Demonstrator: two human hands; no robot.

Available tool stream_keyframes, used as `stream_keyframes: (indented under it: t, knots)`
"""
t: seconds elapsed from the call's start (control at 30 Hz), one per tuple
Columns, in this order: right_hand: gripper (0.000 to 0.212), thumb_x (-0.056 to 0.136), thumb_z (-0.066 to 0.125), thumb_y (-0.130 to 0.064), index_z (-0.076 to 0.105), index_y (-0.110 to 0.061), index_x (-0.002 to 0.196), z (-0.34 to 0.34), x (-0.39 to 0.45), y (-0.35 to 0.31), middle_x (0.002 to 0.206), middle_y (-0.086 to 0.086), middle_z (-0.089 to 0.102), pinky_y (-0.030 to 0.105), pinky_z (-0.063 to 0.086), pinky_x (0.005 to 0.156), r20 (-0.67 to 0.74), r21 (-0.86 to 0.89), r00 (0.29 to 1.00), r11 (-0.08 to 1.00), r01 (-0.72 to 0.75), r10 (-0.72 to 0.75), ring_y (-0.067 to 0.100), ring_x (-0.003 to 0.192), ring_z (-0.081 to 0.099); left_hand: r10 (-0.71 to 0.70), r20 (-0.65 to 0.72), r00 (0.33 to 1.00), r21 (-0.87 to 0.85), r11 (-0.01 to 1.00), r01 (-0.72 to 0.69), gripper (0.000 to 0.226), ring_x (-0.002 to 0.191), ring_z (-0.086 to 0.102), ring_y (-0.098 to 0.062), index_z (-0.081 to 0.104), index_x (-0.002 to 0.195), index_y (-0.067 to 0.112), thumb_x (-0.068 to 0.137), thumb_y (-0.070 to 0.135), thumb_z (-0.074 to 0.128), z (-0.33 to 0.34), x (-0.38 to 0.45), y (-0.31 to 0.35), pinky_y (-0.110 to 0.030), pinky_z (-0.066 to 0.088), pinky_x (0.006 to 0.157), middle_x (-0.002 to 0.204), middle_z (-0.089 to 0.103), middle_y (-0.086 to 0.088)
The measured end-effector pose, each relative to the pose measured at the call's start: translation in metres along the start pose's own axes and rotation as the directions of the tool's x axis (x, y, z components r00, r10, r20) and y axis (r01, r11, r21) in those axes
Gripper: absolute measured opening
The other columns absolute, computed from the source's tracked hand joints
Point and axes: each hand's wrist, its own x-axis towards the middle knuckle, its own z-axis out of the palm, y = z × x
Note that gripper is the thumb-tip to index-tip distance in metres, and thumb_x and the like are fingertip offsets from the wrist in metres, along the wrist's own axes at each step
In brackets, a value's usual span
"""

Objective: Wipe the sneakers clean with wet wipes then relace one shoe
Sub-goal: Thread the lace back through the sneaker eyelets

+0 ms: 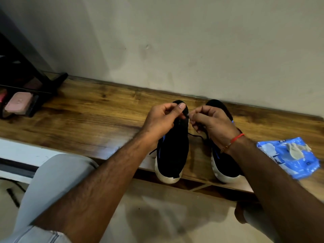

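Observation:
Two black sneakers with white soles stand side by side on the wooden bench (87, 120), toes toward the wall. Over the toe half of the left sneaker (172, 155), my left hand (162, 121) and my right hand (210, 124) meet, each pinching the thin black shoelace (197, 136). A loose stretch of lace trails between the shoes and another end shows at the left sneaker's left side. My right wrist hides much of the right sneaker (226, 165). A blue wet wipes pack (289, 158) lies to the right, with a crumpled used wipe (296, 149) on top.
A dark rack (26, 79) with a pink case (18, 103) stands at the bench's far left. The wall runs right behind the shoes. My knees in light trousers (52, 181) sit below the bench's front edge, over a pale floor.

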Motion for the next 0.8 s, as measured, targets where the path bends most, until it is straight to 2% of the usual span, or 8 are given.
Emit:
stream_keyframes:
  t: [0.17,0.3,0.4,0.47,0.53,0.63,0.7,0.8]
  knots:
    - [0.009,0.089,0.058,0.002,0.056,0.0,0.08,-0.003,-0.002,-0.002,0.054,0.008,0.046,0.021,0.035,0.042,0.023,-0.147,1.0,0.989,0.011,-0.008,0.018,0.047,0.041,-0.174,-0.115,0.978,-0.295,0.946,0.133,0.018,0.053,0.042,-0.004,0.073,0.111,0.015,0.097,0.025,0.067,-0.007,0.008,0.0,-0.014,0.026,0.037,0.097,0.073,0.005]
    - [0.009,0.092,0.059,0.0,0.058,-0.001,0.083,-0.005,-0.005,-0.001,0.052,0.003,0.049,0.02,0.035,0.042,0.062,-0.224,0.998,0.974,0.013,0.001,0.016,0.047,0.042,-0.152,-0.046,0.987,-0.308,0.942,0.131,0.023,0.057,0.049,-0.004,0.072,0.113,0.014,0.097,0.029,0.067,-0.007,0.008,-0.001,-0.016,0.031,0.04,0.096,0.075,0.004]
    - [0.009,0.092,0.059,0.0,0.06,-0.001,0.083,-0.001,-0.006,-0.002,0.058,0.003,0.053,0.021,0.04,0.05,0.102,-0.235,0.995,0.971,0.043,-0.02,0.014,0.052,0.047,-0.094,0.056,0.994,-0.167,0.981,0.102,0.022,0.061,0.057,-0.006,0.073,0.11,0.017,0.095,0.033,0.069,0.001,0.004,-0.009,-0.02,0.038,0.044,0.093,0.076,0.004]
    - [0.01,0.093,0.06,-0.001,0.061,-0.003,0.084,0.002,-0.006,-0.003,0.064,0.007,0.054,0.024,0.043,0.054,0.102,-0.18,0.994,0.983,0.042,-0.024,0.017,0.057,0.05,0.043,0.085,0.995,0.074,0.996,-0.049,0.019,0.062,0.06,-0.007,0.074,0.107,0.021,0.095,0.034,0.069,0.004,0.002,-0.012,-0.02,0.042,0.045,0.084,0.074,0.009]
    - [0.011,0.093,0.061,-0.001,0.062,-0.006,0.082,0.001,-0.005,-0.004,0.064,0.007,0.057,0.024,0.045,0.053,0.037,-0.053,0.999,0.998,0.031,-0.029,0.018,0.059,0.053,0.184,0.146,0.972,0.324,0.92,-0.223,0.02,0.068,0.065,-0.003,0.075,0.109,0.025,0.096,0.039,0.066,0.003,0.001,-0.012,-0.018,0.049,0.056,0.084,0.073,0.015]
    - [0.013,0.091,0.058,0.003,0.063,-0.005,0.082,-0.004,0.0,-0.007,0.062,0.006,0.058,0.023,0.046,0.05,-0.131,0.203,0.991,0.977,0.062,-0.036,0.018,0.057,0.055,0.22,0.256,0.941,0.533,0.78,-0.328,0.017,0.087,0.066,-0.001,0.074,0.108,0.03,0.095,0.039,0.067,-0.006,0.003,-0.011,-0.031,0.057,0.08,0.094,0.073,0.014]
    - [0.015,0.091,0.057,0.005,0.062,-0.006,0.082,-0.009,0.004,-0.009,0.06,0.004,0.056,0.024,0.046,0.048,-0.232,0.268,0.972,0.958,0.099,-0.036,0.015,0.053,0.054,0.256,0.222,0.941,0.614,0.713,-0.338,0.015,0.09,0.066,-0.002,0.074,0.109,0.03,0.097,0.034,0.065,-0.013,0.006,-0.011,-0.038,0.057,0.086,0.094,0.072,0.017]
    - [0.014,0.093,0.056,0.002,0.061,-0.008,0.084,-0.017,0.008,-0.005,0.058,0.002,0.053,0.026,0.047,0.051,-0.369,0.027,0.926,0.994,0.103,-0.086,0.013,0.05,0.049,0.349,0.025,0.937,0.667,0.692,-0.276,0.019,0.09,0.065,-0.002,0.074,0.113,0.031,0.097,0.033,0.065,-0.025,0.012,-0.008,-0.04,0.056,0.089,0.087,0.067,0.023]
